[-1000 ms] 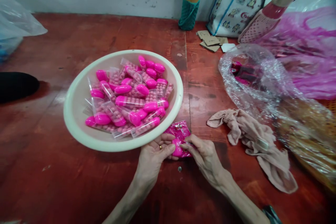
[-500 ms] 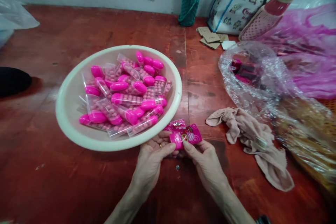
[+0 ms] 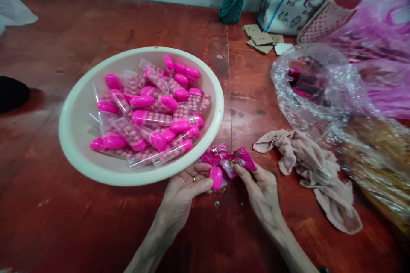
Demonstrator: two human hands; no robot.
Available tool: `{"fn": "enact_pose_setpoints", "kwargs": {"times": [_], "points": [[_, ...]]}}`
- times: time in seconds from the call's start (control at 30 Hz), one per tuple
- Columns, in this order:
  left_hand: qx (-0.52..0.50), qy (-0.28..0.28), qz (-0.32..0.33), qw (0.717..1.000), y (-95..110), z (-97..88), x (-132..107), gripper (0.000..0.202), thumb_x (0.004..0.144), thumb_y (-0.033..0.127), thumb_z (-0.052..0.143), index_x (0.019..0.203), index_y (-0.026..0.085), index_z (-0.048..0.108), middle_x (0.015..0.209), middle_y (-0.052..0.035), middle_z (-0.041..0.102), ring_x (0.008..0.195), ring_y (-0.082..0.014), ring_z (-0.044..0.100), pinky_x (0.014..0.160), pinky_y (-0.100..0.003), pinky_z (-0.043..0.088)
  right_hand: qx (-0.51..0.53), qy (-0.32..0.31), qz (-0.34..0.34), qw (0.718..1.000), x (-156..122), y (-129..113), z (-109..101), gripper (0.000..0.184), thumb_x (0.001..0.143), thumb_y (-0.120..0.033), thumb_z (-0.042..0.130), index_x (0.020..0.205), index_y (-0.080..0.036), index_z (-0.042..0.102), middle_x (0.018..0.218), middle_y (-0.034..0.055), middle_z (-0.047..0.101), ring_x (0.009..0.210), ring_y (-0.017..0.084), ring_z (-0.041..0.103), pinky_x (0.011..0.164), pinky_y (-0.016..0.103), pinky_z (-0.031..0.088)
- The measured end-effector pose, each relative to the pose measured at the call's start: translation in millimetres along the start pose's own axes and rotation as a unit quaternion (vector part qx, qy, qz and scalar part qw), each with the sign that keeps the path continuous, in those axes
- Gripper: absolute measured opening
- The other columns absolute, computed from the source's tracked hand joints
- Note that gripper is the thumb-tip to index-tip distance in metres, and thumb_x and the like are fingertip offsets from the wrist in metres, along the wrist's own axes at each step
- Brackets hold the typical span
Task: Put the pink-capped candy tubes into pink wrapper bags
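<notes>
In front of the basin's near rim, my left hand (image 3: 185, 185) is closed round a small clear container with a pink cap (image 3: 216, 178); my fingers hide much of its body. Between the thumb and fingers of my right hand (image 3: 261, 185) is a pink printed wrapper (image 3: 245, 158), its left end close to the cap. Behind the cap lies another pink printed wrapper (image 3: 215, 153), partly covered by my left fingers. The big cream basin (image 3: 72, 155) holds many clear tubes of small pink balls with pink caps (image 3: 152, 118).
A crumpled beige cloth (image 3: 315, 164) lies on the red-brown floor right of my hands. Behind it is a clear plastic bag (image 3: 288, 111) with dark pink pieces. Cardboard scraps (image 3: 261, 38), a green-sleeved bottle (image 3: 235, 0) and a printed bag (image 3: 291, 4) are near the wall.
My right hand has moved right with the pink wrapper, away from my left hand. The pink cap in my left hand now shows more fully. The whole view has shifted slightly.
</notes>
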State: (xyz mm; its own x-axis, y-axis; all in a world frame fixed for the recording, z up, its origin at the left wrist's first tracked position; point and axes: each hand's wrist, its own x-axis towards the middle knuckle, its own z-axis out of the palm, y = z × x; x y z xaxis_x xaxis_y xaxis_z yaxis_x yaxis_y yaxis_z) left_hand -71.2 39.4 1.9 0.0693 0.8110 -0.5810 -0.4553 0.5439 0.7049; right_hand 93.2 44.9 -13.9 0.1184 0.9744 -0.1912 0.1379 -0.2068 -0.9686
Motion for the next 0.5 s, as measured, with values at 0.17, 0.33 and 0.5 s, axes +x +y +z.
{"fn": "enact_pose_setpoints", "kwargs": {"times": [0.17,0.33,0.5], "points": [[-0.012,0.004,0.009,1.0,2.4,5.3,-5.2,0.025,0.067,0.012,0.07,0.091,0.015,0.068,0.08,-0.0046,0.067,0.068,-0.0124,0.06,0.056,-0.02,0.048,0.027,-0.091,0.109,0.989,24.9,-9.3,-18.3,0.035,0.079,-0.047,0.057,0.068,-0.015,0.062,0.056,0.0029,0.064,0.046,0.014,0.058,0.045,0.023,0.046],[-0.029,0.023,0.022,0.999,-3.1,15.2,-7.7,0.027,0.066,0.013,0.071,0.093,0.016,0.068,0.077,-0.0039,0.068,0.064,-0.0122,0.06,0.058,-0.021,0.048,-0.007,-0.142,0.152,0.978,4.6,-11.8,-13.6,0.043,0.084,-0.052,0.047,0.08,-0.013,0.064,0.056,0.0031,0.062,0.042,0.011,0.055,0.038,0.019,0.038],[-0.014,0.031,0.055,0.998,-19.0,32.0,-9.5,0.021,0.068,0.015,0.069,0.089,0.017,0.066,0.068,-0.001,0.066,0.063,-0.012,0.06,0.061,-0.022,0.049,0.032,-0.121,0.068,0.99,-16.5,-23.9,2.4,0.028,0.08,-0.039,0.06,0.1,-0.019,0.062,0.084,0.0038,0.066,0.075,0.017,0.062,0.065,0.024,0.047]]}}
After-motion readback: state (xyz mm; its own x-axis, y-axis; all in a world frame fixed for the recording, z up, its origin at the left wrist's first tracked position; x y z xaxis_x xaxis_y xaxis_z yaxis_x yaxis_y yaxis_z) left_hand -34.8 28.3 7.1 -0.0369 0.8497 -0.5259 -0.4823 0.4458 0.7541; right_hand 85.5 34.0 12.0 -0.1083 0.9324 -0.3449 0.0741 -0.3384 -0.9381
